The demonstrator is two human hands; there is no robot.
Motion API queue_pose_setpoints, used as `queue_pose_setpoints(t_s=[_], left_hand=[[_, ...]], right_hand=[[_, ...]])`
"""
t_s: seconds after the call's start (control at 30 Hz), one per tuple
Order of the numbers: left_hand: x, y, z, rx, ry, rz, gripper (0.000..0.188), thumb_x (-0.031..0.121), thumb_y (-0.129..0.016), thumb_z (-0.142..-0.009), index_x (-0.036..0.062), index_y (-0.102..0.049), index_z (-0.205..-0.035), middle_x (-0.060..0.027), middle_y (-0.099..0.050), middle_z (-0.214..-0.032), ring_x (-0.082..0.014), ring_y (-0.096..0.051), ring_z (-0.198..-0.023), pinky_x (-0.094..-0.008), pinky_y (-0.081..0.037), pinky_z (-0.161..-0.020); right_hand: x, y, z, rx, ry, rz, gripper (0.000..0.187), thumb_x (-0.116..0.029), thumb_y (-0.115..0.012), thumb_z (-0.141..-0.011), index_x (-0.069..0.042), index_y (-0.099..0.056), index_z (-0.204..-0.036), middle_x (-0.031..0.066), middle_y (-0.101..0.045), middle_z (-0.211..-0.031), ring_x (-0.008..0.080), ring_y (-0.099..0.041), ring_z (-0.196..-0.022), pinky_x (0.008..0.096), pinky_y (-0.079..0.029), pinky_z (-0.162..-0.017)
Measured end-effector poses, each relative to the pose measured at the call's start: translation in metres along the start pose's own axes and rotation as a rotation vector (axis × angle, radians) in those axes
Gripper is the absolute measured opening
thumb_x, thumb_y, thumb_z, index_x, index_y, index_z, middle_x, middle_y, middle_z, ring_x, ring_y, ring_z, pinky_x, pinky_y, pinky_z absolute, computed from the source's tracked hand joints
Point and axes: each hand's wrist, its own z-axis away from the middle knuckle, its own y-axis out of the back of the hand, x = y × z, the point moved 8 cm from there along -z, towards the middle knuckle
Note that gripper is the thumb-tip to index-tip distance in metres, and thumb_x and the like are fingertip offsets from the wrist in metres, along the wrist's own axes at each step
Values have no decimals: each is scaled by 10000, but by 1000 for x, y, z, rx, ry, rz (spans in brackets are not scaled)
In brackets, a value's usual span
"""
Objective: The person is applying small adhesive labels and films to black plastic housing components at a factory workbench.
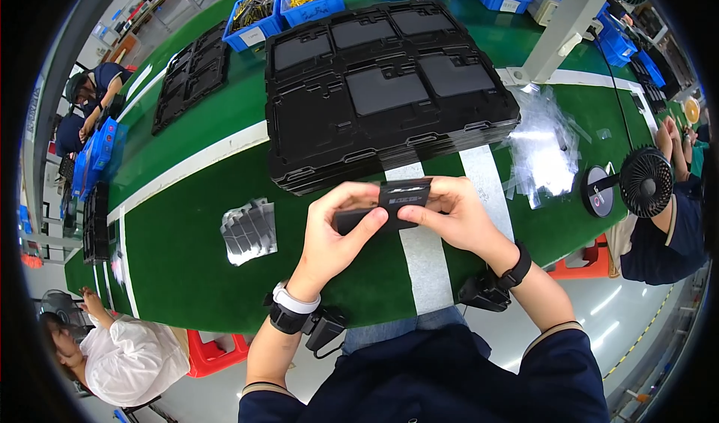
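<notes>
My left hand [337, 228] and my right hand [458, 215] meet in front of me above the green table. Between them they grip a thin black rectangular piece [405, 196], thumbs on its near side and fingers behind. Pale markings show on its face; its exact kind is not clear. Just beyond the hands lies a stack of black plastic trays [311, 135]. Several compartments of the top tray hold flat dark grey panels [386, 90]; the near-left one shows bare tray. Left of my left hand rests a sheet of dark rectangular stickers [249, 232] on shiny backing.
A pile of clear film pieces [543, 150] spreads right of the trays, near a black desk fan [646, 181]. Blue bins [312, 0] line the far side. Another black tray [193, 75] lies far left. A metal post [563, 30] rises at right. Other people sit at both sides.
</notes>
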Motion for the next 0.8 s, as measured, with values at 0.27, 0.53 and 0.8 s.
queue_pose_setpoints(t_s=[0.27,0.53,0.8], left_hand=[[2,11,2,70,-59,-238,101,56,-663,-773,-7,-633,-846,-40,-636,-749,-68,-569,-675,-197,-450,-623],[10,22,2,215,-122,-324,93,48,-673,-750,-14,-633,-806,-58,-650,-743,-80,-593,-688,-205,-461,-621],[10,21,2,193,-178,-430,95,66,-670,-764,3,-640,-828,-86,-660,-768,-129,-618,-697,-217,-469,-648]], right_hand=[[-7,22,2,160,-3,-124,84,-108,-516,-883,-36,-474,-866,-42,-455,-642,23,-438,-571,163,-353,-520],[-9,19,3,176,41,42,93,-109,-505,-893,-40,-477,-837,-67,-403,-614,-4,-338,-553,181,-273,-482],[-22,2,5,-84,195,141,107,-113,-508,-881,-26,-486,-823,-20,-466,-649,38,-376,-547,209,-296,-486]])
